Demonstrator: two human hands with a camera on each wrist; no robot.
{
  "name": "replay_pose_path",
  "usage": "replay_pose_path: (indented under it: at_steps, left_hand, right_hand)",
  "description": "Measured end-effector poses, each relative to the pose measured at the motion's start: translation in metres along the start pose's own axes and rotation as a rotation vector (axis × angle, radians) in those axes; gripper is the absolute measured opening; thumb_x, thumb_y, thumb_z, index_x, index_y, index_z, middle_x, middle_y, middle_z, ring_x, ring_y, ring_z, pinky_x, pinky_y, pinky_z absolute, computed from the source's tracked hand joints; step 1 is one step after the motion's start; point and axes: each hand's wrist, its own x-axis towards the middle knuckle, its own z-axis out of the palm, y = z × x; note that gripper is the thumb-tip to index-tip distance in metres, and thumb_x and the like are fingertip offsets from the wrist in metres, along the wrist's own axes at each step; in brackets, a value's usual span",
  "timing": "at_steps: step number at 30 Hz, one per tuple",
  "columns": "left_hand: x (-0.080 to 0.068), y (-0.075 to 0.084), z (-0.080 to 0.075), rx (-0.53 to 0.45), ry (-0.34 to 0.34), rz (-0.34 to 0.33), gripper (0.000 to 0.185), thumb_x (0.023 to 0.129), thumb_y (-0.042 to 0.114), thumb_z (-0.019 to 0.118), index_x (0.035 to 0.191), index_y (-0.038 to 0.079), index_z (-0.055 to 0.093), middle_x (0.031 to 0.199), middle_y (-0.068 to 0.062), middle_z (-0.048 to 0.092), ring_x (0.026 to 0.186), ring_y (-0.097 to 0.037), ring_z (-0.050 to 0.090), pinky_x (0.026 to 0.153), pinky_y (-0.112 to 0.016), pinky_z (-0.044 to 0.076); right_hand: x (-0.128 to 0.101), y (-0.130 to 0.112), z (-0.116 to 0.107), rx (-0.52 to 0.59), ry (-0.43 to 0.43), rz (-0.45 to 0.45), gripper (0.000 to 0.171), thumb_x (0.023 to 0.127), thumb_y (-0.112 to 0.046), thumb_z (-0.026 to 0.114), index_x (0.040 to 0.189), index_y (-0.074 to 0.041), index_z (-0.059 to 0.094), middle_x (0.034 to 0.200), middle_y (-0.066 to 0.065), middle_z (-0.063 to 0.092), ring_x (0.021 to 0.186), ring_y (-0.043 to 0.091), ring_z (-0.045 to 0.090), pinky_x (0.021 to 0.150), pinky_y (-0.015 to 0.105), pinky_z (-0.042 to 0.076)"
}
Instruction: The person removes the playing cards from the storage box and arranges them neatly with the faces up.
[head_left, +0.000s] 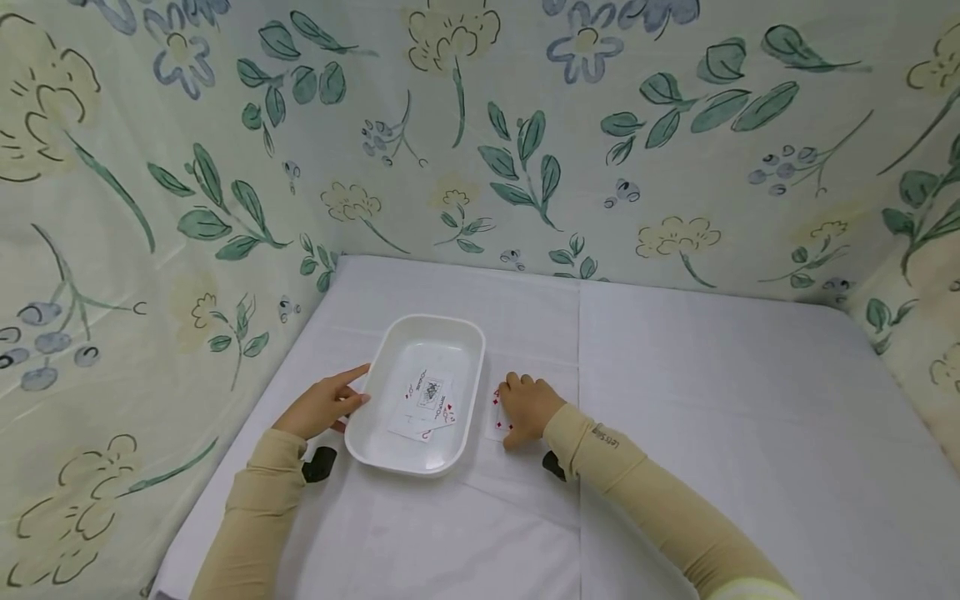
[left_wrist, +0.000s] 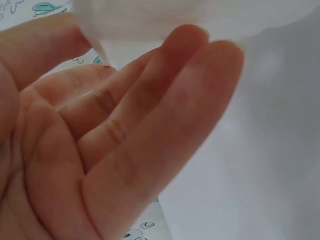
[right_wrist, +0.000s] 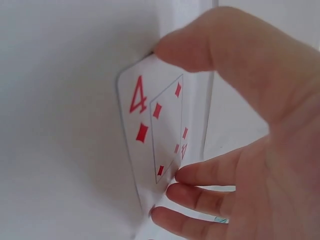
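Observation:
The right hand (head_left: 527,407) grips a four of diamonds playing card (right_wrist: 165,130) by opposite edges, thumb at one end and fingertips at the other. In the head view most of this card is hidden under the hand, just right of a white tray (head_left: 363,452). The left hand (head_left: 324,406) rests at the tray's left side, its fairly straight fingertips touching the outer wall and rim. Inside the tray lie a few overlapping cards (head_left: 431,393), the top one with a dark figure in its middle.
White cloth (head_left: 712,417) covers the table. Floral curtains (head_left: 465,167) hang behind it and along the left and right sides. A dark device (head_left: 320,465) sits at the left wrist, and another dark device (head_left: 553,467) at the right wrist.

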Motion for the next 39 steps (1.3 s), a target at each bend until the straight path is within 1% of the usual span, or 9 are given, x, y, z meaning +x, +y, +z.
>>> replay_pose_path:
  at_steps: [3, 9, 12, 17, 21, 27, 30, 34, 39]
  left_hand:
    - [0.0, -0.001, 0.0, -0.002, 0.0, -0.002, 0.061, 0.09, 0.025, 0.056, 0.142, 0.013, 0.029, 0.091, -0.011, 0.06, 0.073, -0.02, 0.059, 0.059, -0.034, 0.052]
    - [0.001, -0.001, 0.0, -0.002, 0.003, 0.001, 0.06, 0.09, 0.025, 0.057, 0.142, 0.013, 0.029, 0.09, -0.01, 0.061, 0.072, -0.02, 0.058, 0.059, -0.034, 0.052]
    - [0.001, -0.002, 0.0, 0.007, 0.003, -0.003, 0.061, 0.089, 0.027, 0.057, 0.142, 0.013, 0.029, 0.091, -0.01, 0.06, 0.073, -0.02, 0.058, 0.059, -0.034, 0.052]
    - [0.001, -0.003, -0.001, 0.005, 0.002, -0.001, 0.061, 0.089, 0.027, 0.057, 0.142, 0.013, 0.029, 0.092, -0.01, 0.06, 0.074, -0.02, 0.058, 0.06, -0.034, 0.052]
    - [0.002, -0.003, -0.001, -0.006, -0.001, 0.001, 0.06, 0.09, 0.025, 0.056, 0.142, 0.013, 0.029, 0.091, -0.011, 0.06, 0.073, -0.02, 0.058, 0.06, -0.034, 0.052]
    - [0.003, -0.002, -0.002, -0.004, 0.006, -0.001, 0.059, 0.089, 0.024, 0.057, 0.142, 0.015, 0.03, 0.09, -0.011, 0.06, 0.073, -0.021, 0.059, 0.06, -0.034, 0.052]
    - [0.003, -0.002, -0.002, -0.005, 0.013, -0.002, 0.058, 0.089, 0.024, 0.058, 0.141, 0.016, 0.032, 0.09, -0.011, 0.06, 0.074, -0.021, 0.059, 0.061, -0.034, 0.052]
    - [0.003, -0.003, -0.002, -0.009, 0.01, 0.006, 0.059, 0.089, 0.024, 0.057, 0.141, 0.014, 0.032, 0.09, -0.011, 0.06, 0.073, -0.021, 0.059, 0.06, -0.034, 0.052]
    - [0.004, -0.005, -0.001, -0.017, 0.012, 0.013, 0.06, 0.089, 0.024, 0.057, 0.141, 0.013, 0.031, 0.089, -0.01, 0.06, 0.072, -0.02, 0.058, 0.06, -0.034, 0.052]
  right_hand:
    - [0.0, 0.001, 0.0, 0.006, -0.008, -0.001, 0.083, 0.064, -0.055, 0.069, 0.12, 0.003, 0.049, 0.103, 0.01, 0.048, 0.087, 0.023, 0.05, 0.073, 0.036, 0.047]
    - [-0.001, 0.004, -0.002, 0.013, -0.033, 0.006, 0.08, 0.074, -0.057, 0.06, 0.125, 0.002, 0.046, 0.116, 0.014, 0.047, 0.101, 0.026, 0.049, 0.079, 0.039, 0.045]
    - [0.0, 0.006, 0.0, 0.033, -0.039, 0.012, 0.077, 0.077, -0.055, 0.06, 0.127, 0.002, 0.045, 0.12, 0.014, 0.046, 0.105, 0.028, 0.048, 0.081, 0.041, 0.044]
    - [0.002, 0.012, -0.003, 0.042, -0.005, 0.023, 0.075, 0.079, -0.055, 0.058, 0.129, 0.0, 0.044, 0.125, 0.012, 0.044, 0.108, 0.028, 0.047, 0.083, 0.043, 0.043]
    - [0.0, 0.016, -0.02, 0.097, 0.015, 0.024, 0.074, 0.081, -0.052, 0.058, 0.131, -0.001, 0.041, 0.13, 0.015, 0.042, 0.112, 0.032, 0.045, 0.088, 0.046, 0.041]
    - [-0.001, 0.023, -0.042, 0.12, 0.069, 0.02, 0.074, 0.084, -0.051, 0.053, 0.134, 0.001, 0.038, 0.133, 0.019, 0.039, 0.116, 0.035, 0.042, 0.09, 0.048, 0.039]
    - [-0.001, 0.024, -0.052, 0.14, 0.091, 0.024, 0.076, 0.084, -0.051, 0.054, 0.135, 0.002, 0.036, 0.134, 0.02, 0.038, 0.118, 0.036, 0.04, 0.092, 0.049, 0.037]
    - [0.001, 0.022, -0.061, 0.17, 0.118, 0.012, 0.077, 0.083, -0.05, 0.055, 0.136, 0.002, 0.034, 0.134, 0.019, 0.038, 0.119, 0.036, 0.039, 0.094, 0.048, 0.035]
    - [0.005, 0.014, -0.073, 0.156, 0.154, -0.029, 0.078, 0.083, -0.054, 0.053, 0.135, 0.002, 0.035, 0.134, 0.018, 0.039, 0.117, 0.034, 0.041, 0.093, 0.046, 0.037]
